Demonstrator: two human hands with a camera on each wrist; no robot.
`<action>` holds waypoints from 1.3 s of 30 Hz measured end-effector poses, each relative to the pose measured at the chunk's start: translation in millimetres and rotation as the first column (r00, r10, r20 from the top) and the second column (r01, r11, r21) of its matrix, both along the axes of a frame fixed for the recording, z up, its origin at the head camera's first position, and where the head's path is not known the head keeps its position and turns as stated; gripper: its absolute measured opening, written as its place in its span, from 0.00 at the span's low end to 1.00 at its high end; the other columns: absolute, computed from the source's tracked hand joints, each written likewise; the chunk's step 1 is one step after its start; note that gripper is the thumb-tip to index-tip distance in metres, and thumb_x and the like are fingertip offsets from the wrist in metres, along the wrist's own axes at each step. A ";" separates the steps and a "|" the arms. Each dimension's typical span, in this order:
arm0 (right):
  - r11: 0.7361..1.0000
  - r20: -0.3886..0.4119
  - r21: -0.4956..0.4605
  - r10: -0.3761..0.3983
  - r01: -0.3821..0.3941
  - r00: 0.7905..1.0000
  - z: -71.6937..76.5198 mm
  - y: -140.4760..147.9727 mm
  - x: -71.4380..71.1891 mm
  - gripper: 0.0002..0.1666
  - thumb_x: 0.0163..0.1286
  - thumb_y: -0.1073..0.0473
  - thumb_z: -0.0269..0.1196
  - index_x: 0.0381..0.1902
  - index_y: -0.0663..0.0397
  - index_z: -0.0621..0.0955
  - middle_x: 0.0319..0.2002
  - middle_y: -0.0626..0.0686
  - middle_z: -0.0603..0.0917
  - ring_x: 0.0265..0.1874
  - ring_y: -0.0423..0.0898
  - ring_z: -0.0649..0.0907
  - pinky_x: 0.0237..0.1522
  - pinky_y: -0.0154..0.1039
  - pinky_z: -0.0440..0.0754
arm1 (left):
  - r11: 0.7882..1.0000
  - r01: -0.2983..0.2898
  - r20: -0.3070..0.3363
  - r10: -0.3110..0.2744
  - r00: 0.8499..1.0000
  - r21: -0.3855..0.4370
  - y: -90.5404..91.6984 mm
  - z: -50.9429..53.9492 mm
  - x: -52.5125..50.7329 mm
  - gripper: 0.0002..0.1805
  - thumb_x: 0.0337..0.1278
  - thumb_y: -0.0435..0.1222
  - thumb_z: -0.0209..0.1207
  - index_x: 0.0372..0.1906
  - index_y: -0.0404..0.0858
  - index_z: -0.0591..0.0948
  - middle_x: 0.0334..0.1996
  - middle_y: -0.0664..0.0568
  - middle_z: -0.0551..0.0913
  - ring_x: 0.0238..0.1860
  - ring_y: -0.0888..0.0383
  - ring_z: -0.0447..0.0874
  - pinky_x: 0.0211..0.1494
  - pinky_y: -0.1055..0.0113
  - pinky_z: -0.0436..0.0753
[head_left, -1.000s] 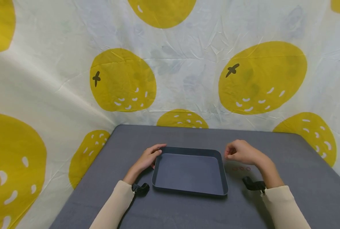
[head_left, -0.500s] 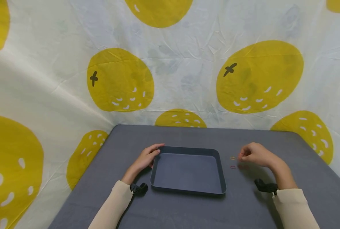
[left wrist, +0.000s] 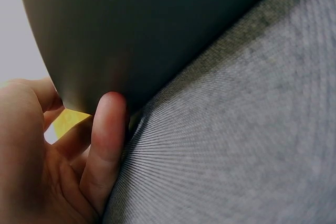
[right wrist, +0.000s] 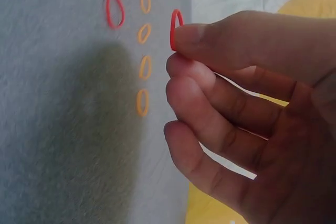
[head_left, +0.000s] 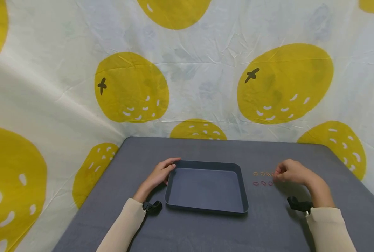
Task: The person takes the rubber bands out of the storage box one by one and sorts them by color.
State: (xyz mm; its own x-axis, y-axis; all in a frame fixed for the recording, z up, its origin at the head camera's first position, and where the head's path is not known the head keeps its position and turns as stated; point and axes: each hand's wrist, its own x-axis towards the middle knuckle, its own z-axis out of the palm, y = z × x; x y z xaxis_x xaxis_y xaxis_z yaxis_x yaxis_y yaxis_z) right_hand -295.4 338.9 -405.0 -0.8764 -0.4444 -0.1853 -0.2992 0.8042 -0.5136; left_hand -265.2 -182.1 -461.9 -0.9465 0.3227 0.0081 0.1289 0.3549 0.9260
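Note:
A dark grey tray lies on the cloth-covered table. My left hand grips its far left corner; in the left wrist view one finger presses the outside of the tray wall. To the right, my right hand pinches a small red rubber band between thumb and fingertips, held off the cloth. Near it lie a row of several orange rubber bands and, closer to me, a row of red rubber bands. The fingers partly hide the right ends of both rows.
Grey cloth covers the table. A white curtain with yellow fruit prints hangs behind it and on the left side. Each wrist wears a black camera, and a cable runs along the left forearm.
My right hand has moved right, away from the tray, along the rubber bands, uncovering more of both rows. My left hand has stayed at the tray corner.

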 end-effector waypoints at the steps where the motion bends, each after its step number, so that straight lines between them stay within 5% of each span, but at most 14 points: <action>1: 1.000 0.001 0.011 -0.006 0.006 1.000 -1.2 1.6 -0.4 0.06 0.65 0.61 0.69 0.30 0.57 0.84 0.23 0.46 0.78 0.24 0.40 0.73 0.27 0.36 0.71 | 1.000 0.001 0.002 -0.001 1.000 -0.003 -0.8 -0.3 -0.2 0.24 0.82 0.35 0.48 0.76 0.40 0.71 0.16 0.54 0.67 0.16 0.61 0.67 0.22 0.58 0.85; 13: 0.999 0.057 0.012 -0.037 0.036 0.998 -13.5 10.8 -2.7 0.04 0.61 0.66 0.67 0.27 0.58 0.82 0.22 0.47 0.77 0.24 0.43 0.74 0.27 0.36 0.69 | 1.000 0.002 0.005 -0.002 1.000 -0.018 0.4 -0.7 -2.3 0.24 0.82 0.35 0.47 0.77 0.38 0.70 0.16 0.55 0.66 0.16 0.61 0.66 0.22 0.58 0.85; 23: 0.999 0.090 0.015 -0.046 0.045 0.995 -19.7 12.1 -4.3 0.07 0.59 0.68 0.65 0.23 0.57 0.80 0.20 0.46 0.74 0.21 0.42 0.71 0.24 0.35 0.66 | 0.999 -0.033 0.000 0.033 0.999 -0.022 -5.9 -32.2 -18.2 0.24 0.83 0.41 0.47 0.78 0.47 0.70 0.17 0.54 0.66 0.17 0.60 0.65 0.21 0.56 0.84; 39: 0.996 0.090 0.010 -0.087 0.087 0.992 -16.2 11.2 -4.9 0.05 0.62 0.65 0.69 0.27 0.61 0.85 0.23 0.48 0.82 0.25 0.45 0.80 0.27 0.38 0.79 | 0.998 -0.053 -0.015 0.053 0.998 -0.022 -6.1 -33.5 -16.8 0.23 0.82 0.42 0.49 0.75 0.51 0.73 0.16 0.55 0.65 0.15 0.61 0.65 0.21 0.56 0.85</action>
State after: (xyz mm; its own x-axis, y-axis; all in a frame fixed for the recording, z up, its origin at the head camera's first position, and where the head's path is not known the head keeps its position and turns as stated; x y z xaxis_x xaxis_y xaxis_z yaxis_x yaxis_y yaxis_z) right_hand -300.3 350.1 -421.1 -0.8914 -0.3659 -0.2674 -0.1807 0.8281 -0.5306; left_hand -282.0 -188.1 -495.4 -0.9620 0.2724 0.0153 0.1227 0.3818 0.9161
